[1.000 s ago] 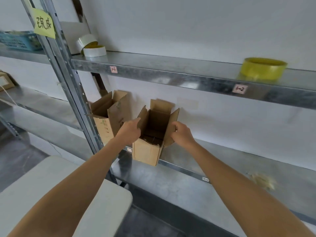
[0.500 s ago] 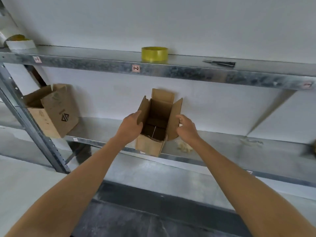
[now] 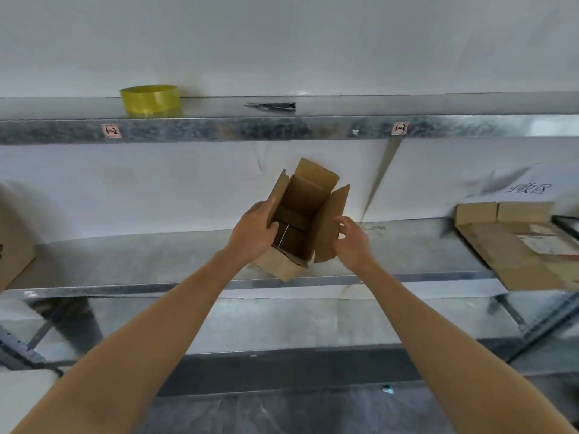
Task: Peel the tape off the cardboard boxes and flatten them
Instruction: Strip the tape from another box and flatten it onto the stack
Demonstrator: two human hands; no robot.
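Gripping open cardboard box (image 3: 302,227): left hand (image 3: 255,234) clamps left flap | right hand (image 3: 352,241) pinches right flap | box base hidden | flattened cardboard (image 3: 517,255) far right, cut off | shelf (image 3: 125,261) bare left.

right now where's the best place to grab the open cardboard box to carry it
Grip the open cardboard box by its two long side walls, just below the flaps, coming in from left and right as the left hand and right hand do. The flaps splay out and would fold; the walls look stiffer. The top is open, so fingers can hook inside.
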